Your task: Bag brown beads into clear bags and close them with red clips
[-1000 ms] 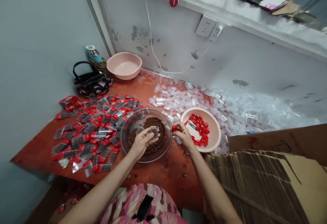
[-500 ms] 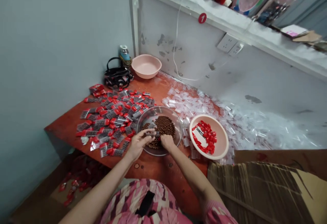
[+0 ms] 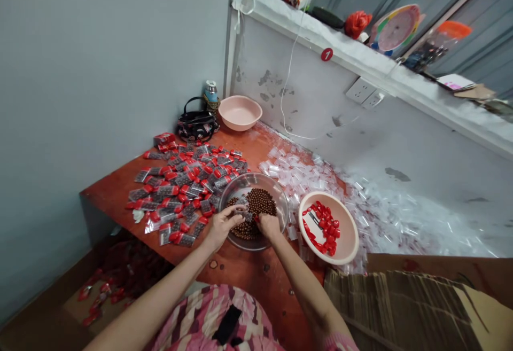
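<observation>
Small clear pack (image 3: 245,216): pinched between thumb and fingers of left hand (image 3: 224,225), above clear bowl (image 3: 284,201) of brown beads (image 3: 261,201). Red piece (image 3: 257,218): pinched in right hand (image 3: 268,225), beside the pack.

The place is a small workshop packing station. A red table (image 3: 244,260) carries filled packs (image 3: 176,185), a bowl (image 3: 285,196) of brown beads (image 3: 260,201), a basin (image 3: 352,233) of red caps (image 3: 331,231) and a heap of clear sleeves (image 3: 385,217). Stacked cardboard (image 3: 396,308) stands beside it. The wall (image 3: 312,89) shows peeling paint and a number disc (image 3: 326,54).
</observation>
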Available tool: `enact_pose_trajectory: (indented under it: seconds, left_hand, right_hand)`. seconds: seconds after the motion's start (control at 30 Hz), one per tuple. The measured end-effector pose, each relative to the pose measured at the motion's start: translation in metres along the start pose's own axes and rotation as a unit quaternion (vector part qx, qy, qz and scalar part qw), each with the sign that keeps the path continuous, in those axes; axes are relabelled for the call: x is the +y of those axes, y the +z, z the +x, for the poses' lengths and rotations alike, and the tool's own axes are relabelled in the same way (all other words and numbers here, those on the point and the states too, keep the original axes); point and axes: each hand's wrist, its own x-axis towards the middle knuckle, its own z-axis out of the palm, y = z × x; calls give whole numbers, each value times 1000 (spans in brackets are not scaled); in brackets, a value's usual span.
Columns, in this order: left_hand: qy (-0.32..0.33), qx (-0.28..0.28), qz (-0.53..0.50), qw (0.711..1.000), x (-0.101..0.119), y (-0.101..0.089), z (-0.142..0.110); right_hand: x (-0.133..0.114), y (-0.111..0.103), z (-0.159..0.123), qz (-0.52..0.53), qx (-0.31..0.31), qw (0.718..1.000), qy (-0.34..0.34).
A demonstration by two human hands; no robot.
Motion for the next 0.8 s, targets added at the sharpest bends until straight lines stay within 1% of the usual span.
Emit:
enact_pose_trajectory:
  seconds: [0.07,0.13,0.17,0.23,0.3,0.33,0.4,0.47,0.53,0.6,0.63,0.7,0.77,0.8]
  left_hand:
    - [18,-4,61,998,-1,-3,1]
    - [38,-17,119,992,-3,-4,1]
    - [44,-26,135,990,-5,-4,1]
    - [45,-38,137,989,-11,-2,2]
    - [41,-42,124,991,-18,1,3]
    - [41,-42,121,991,-20,3,4]
    - [47,-46,124,990,-23,6,6]
    - [54,-51,128,989,-22,8,7]
    - [46,-57,124,990,-18,9,7]
    - [28,-58,101,993,-15,8,6]
    - [22,-52,84,995,-13,7,5]
    - [18,-44,65,997,-12,6,5]
    - [19,-52,79,995,-13,4,7]
    - [19,-56,88,994,-14,4,8]
  right_hand:
    - [3,-17,-7,37,39,999,-3]
    - [0,-36,-16,101,84,991,-31]
    - [-4,-46,-22,150,109,981,-58]
    - [-14,-65,-32,288,156,935,-137]
    - [-26,-80,-40,362,162,896,-200]
    - [-31,-85,-43,373,155,888,-219]
    - [-36,-90,-46,385,143,882,-231]
    - [-34,-89,-46,416,143,874,-209]
    - [-28,-85,-45,467,152,858,-149]
    - [-21,-79,-44,533,144,831,-76]
    - [-18,-76,-43,570,126,811,-45]
    - [-13,-69,-42,652,71,755,-3]
    - [-11,-63,-42,719,24,694,19]
    - [-10,-61,-43,739,15,673,24]
